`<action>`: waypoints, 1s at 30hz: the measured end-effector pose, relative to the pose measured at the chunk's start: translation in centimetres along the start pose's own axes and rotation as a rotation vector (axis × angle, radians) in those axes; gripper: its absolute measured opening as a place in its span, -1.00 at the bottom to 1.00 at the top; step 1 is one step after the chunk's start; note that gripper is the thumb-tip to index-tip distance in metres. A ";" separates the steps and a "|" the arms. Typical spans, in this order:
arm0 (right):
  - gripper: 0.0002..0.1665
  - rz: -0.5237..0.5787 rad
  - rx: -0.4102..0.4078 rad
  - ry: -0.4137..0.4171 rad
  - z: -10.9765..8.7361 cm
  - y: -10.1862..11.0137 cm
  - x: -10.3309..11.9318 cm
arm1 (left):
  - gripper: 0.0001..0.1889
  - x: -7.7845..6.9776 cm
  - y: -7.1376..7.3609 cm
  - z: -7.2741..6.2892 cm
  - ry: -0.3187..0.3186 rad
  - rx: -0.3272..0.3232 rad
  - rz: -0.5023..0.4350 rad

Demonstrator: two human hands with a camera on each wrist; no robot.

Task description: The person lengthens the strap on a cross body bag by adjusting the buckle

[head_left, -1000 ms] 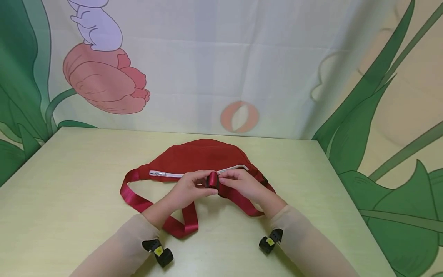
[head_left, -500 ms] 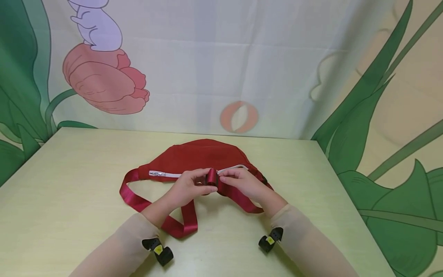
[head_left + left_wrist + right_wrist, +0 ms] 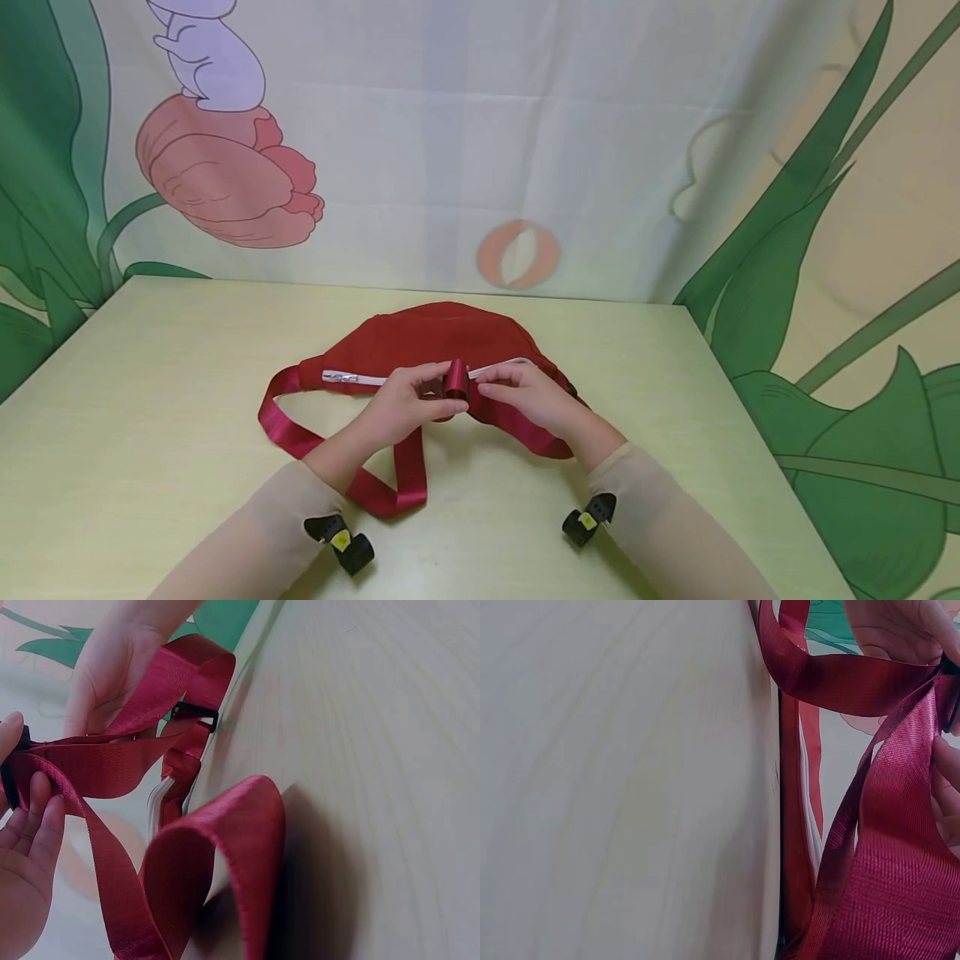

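Observation:
A red waist bag (image 3: 442,337) with a white zipper lies on the table, its dark red strap (image 3: 411,471) trailing toward me. In front of the bag, my left hand (image 3: 401,407) pinches a black strap buckle (image 3: 9,776) between thumb and fingers. From this buckle a short loop of webbing (image 3: 456,380) stands up. Close on its right, my right hand (image 3: 528,400) pinches the strap with thumb and fingertips. A second black slider (image 3: 196,712) sits farther along the strap in the left wrist view. In the right wrist view, wide webbing (image 3: 907,825) hangs below the buckle.
The pale wooden table (image 3: 172,417) stretches around the bag. Behind it hangs a printed cloth backdrop (image 3: 600,150) with plants and a rabbit. Small black cameras (image 3: 352,552) are strapped to both sleeves.
The webbing loop at the buckle has grown taller. My left hand has shifted slightly left with the buckle, and the strap under my right hand has drawn in a little.

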State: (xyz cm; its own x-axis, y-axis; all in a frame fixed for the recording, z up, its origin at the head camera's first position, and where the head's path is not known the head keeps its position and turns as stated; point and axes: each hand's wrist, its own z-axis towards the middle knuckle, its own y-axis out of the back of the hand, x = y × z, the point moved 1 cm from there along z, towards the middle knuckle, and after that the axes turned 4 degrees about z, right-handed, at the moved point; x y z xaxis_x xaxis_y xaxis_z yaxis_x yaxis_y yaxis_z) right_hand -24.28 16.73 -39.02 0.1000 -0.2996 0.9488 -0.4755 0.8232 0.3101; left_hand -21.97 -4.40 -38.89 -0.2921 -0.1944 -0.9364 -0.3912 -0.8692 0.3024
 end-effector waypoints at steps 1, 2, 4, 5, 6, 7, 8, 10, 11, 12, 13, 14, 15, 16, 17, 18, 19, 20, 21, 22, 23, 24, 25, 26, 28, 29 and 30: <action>-0.71 0.007 0.003 -0.004 0.0 0.0 0.0 | -0.48 0.0 0.0 0.0 0.004 0.004 0.000; -0.70 0.014 0.003 -0.011 0.0 0.0 0.0 | -0.48 0.1 0.0 0.0 0.009 0.007 0.002; -0.69 0.020 -0.006 -0.028 -0.1 0.0 -0.1 | -0.47 0.2 -0.1 0.1 0.015 0.012 0.006; -0.68 0.027 -0.011 -0.037 -0.1 -0.1 -0.1 | -0.46 0.2 -0.1 0.1 0.018 0.013 0.009; -0.68 0.031 -0.015 -0.043 -0.1 -0.1 -0.1 | -0.46 0.3 -0.2 0.1 0.021 0.013 0.013; -0.68 0.034 -0.019 -0.047 -0.1 -0.1 -0.1 | -0.46 0.3 -0.2 0.1 0.023 0.013 0.018; -0.68 0.037 -0.021 -0.049 -0.1 -0.1 -0.2 | -0.47 0.3 -0.3 0.1 0.023 0.015 0.021; -0.69 0.034 -0.018 -0.048 -0.1 -0.2 -0.2 | -0.47 0.2 -0.4 0.1 0.014 0.025 0.026; -0.68 0.032 -0.014 -0.042 -0.1 -0.2 -0.2 | -0.48 0.2 -0.5 0.1 0.009 0.030 0.026; -0.68 0.029 -0.009 -0.037 -0.1 -0.3 -0.1 | -0.48 0.2 -0.6 0.0 0.003 0.035 0.023; -0.68 0.028 -0.002 -0.029 -0.2 -0.3 0.0 | -0.49 0.1 -0.6 0.0 -0.002 0.038 0.021; -0.67 0.020 0.000 -0.025 -0.2 -0.3 0.1 | -0.49 0.0 -0.6 0.0 -0.003 0.037 0.019; -0.67 0.007 0.003 -0.020 -0.3 -0.3 0.2 | -0.49 0.0 -0.6 0.0 -0.003 0.033 0.015; -0.66 0.000 0.004 -0.017 -0.3 -0.3 0.2 | -0.50 0.0 -0.6 -0.1 -0.001 0.026 0.011; -0.67 -0.008 0.003 -0.020 -0.3 -0.2 0.3 | -0.50 0.0 -0.5 -0.1 0.004 0.017 0.003; -0.67 -0.026 0.002 -0.028 -0.4 -0.1 0.3 | -0.51 0.0 -0.5 -0.1 0.012 0.011 -0.003; -0.68 -0.046 0.000 -0.037 -0.4 0.0 0.2 | -0.51 0.0 -0.4 -0.1 0.018 0.005 -0.001; -0.69 -0.062 -0.001 -0.047 -0.4 0.0 0.2 | -0.51 0.0 -0.3 0.0 0.023 0.003 -0.002; -0.69 -0.071 0.003 -0.055 -0.5 0.1 0.2 | -0.51 0.1 -0.3 0.0 0.025 0.004 -0.003; -0.69 -0.071 0.007 -0.062 -0.5 0.1 0.2 | -0.52 -0.3 -0.3 -0.1 0.026 0.008 0.001; -0.68 -0.073 0.011 -0.068 -0.6 0.2 0.1 | -0.52 -0.3 -0.3 -0.1 0.026 0.014 -0.001; -0.69 -0.072 0.016 -0.070 -0.6 0.2 0.1 | -0.52 -0.2 -0.4 -0.1 0.024 0.017 0.001; -0.68 -0.058 0.023 -0.067 -0.6 0.2 0.2 | -0.53 -0.2 -0.5 0.0 0.019 0.020 0.004; -0.68 -0.043 0.030 -0.062 -0.5 0.2 0.2 | -0.53 -0.1 -0.6 0.0 0.014 0.021 0.004; -0.68 -0.027 0.036 -0.059 -0.6 0.2 0.2 | -0.54 0.0 -0.7 0.0 0.008 0.024 0.004; -0.68 -0.031 0.038 -0.057 -0.6 0.2 0.3 | -0.54 0.4 -0.8 0.1 0.005 0.024 0.001; -0.68 -0.043 0.038 -0.056 -0.6 0.2 0.3 | -0.54 0.4 -0.7 0.1 0.007 0.021 0.004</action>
State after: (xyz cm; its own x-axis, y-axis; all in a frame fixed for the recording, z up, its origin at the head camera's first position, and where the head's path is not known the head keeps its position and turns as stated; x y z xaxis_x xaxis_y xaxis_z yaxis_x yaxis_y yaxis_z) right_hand -23.86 17.12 -38.68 0.0724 -0.3617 0.9295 -0.5044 0.7907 0.3470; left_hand -21.89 -3.79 -39.49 -0.2879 -0.2011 -0.9363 -0.4078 -0.8589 0.3098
